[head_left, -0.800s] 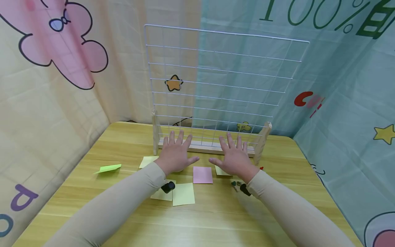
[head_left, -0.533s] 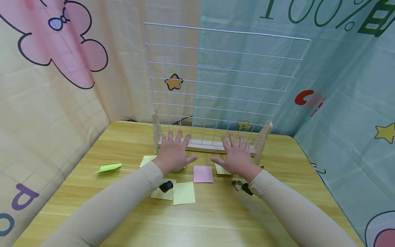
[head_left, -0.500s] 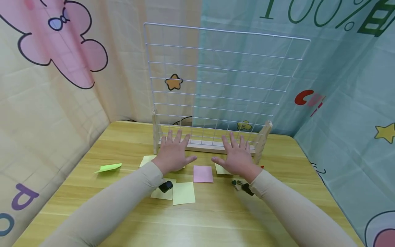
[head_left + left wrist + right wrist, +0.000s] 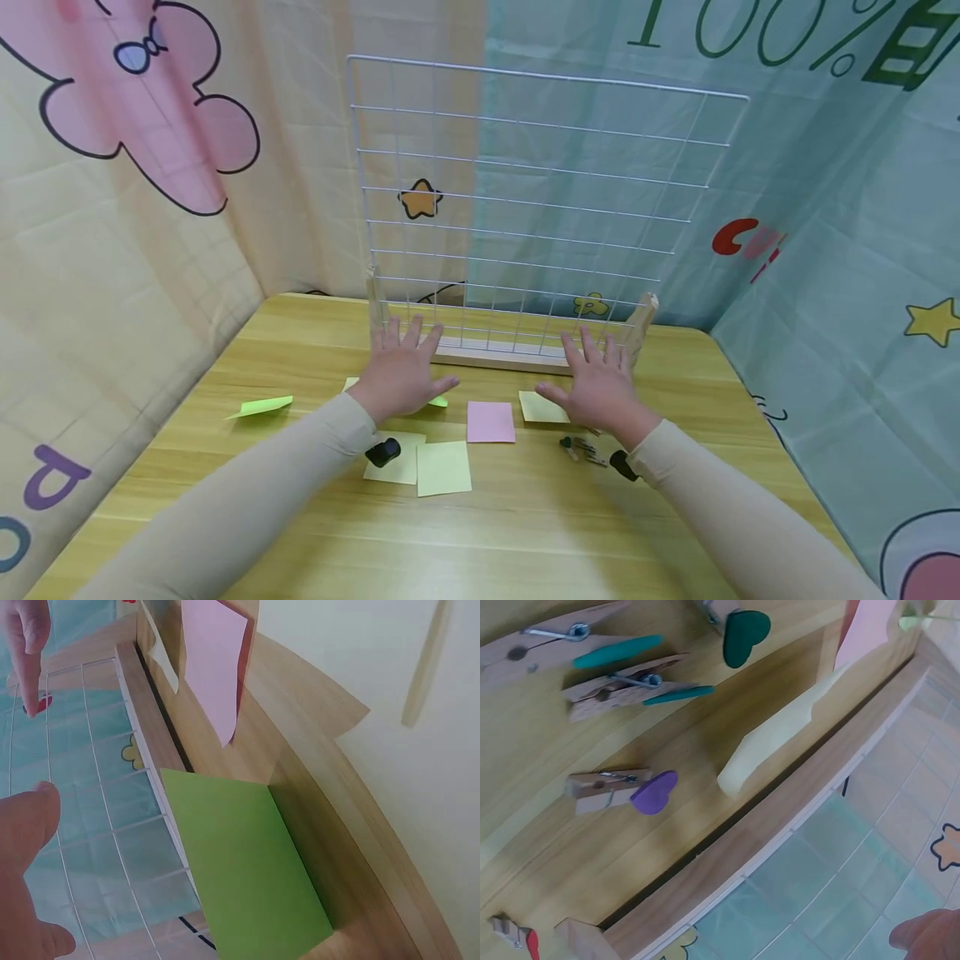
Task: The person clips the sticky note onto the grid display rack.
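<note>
My left hand (image 4: 399,377) is held over the table with its fingers spread, above pale yellow and green sticky notes that it partly covers. My right hand (image 4: 602,390), also with fingers spread and nothing in it, is beside a pale yellow sticky note (image 4: 543,407). A pink sticky note (image 4: 491,422) lies between the hands. Below the right hand are small wooden clothespins (image 4: 583,450); the right wrist view shows a purple heart (image 4: 654,793) and a green heart (image 4: 745,637) on two of them. In the left wrist view a green sticky note (image 4: 244,862) stands tilted up.
A white wire grid (image 4: 525,200) stands upright in a wooden base (image 4: 498,358) at the back of the table. Two more pale yellow notes (image 4: 444,468) lie nearer the front, and a bent green note (image 4: 261,407) lies at the left. Printed curtains (image 4: 300,150) surround the table.
My hands have moved apart, the left one leftward and the right one rightward. More of the right yellow note and the clothespins shows, and a green note edge appears beside the left hand.
</note>
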`<state>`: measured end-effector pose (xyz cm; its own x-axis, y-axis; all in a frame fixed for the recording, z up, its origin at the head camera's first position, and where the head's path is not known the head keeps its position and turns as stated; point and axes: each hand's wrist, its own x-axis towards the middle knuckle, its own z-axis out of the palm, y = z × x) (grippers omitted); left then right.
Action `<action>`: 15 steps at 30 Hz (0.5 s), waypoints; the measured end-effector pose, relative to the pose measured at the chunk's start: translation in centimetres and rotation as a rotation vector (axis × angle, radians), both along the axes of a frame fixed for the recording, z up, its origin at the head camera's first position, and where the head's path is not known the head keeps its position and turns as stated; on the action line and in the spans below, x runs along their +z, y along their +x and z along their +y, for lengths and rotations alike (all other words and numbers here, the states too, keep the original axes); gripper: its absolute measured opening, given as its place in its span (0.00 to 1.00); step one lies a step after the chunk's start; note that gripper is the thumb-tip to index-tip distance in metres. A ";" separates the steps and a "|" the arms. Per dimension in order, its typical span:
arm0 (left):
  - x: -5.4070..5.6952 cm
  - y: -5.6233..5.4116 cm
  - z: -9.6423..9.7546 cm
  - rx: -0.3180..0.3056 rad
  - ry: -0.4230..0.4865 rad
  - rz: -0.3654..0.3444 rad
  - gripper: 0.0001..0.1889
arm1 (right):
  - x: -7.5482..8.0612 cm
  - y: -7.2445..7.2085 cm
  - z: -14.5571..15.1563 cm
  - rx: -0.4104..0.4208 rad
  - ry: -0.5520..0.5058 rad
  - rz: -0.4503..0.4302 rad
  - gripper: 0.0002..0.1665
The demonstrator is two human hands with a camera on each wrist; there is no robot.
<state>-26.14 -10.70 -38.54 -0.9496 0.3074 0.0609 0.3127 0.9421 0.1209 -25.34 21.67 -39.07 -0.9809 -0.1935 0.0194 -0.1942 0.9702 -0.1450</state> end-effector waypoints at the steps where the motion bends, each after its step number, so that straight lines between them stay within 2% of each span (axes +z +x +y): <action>1: 0.0 0.0 -0.2 0.003 -0.002 -0.002 0.51 | -0.1 0.0 0.2 -0.002 -0.001 0.001 0.63; 15: -0.6 -0.2 -3.4 0.042 0.050 -0.013 0.50 | -0.3 0.7 2.4 -0.007 -0.023 -0.001 0.62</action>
<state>-26.34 -14.10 -39.15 -0.9625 0.2640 0.0628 0.2710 0.9471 0.1722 -24.62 24.04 -39.36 -0.9822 -0.1866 0.0230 -0.1878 0.9678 -0.1676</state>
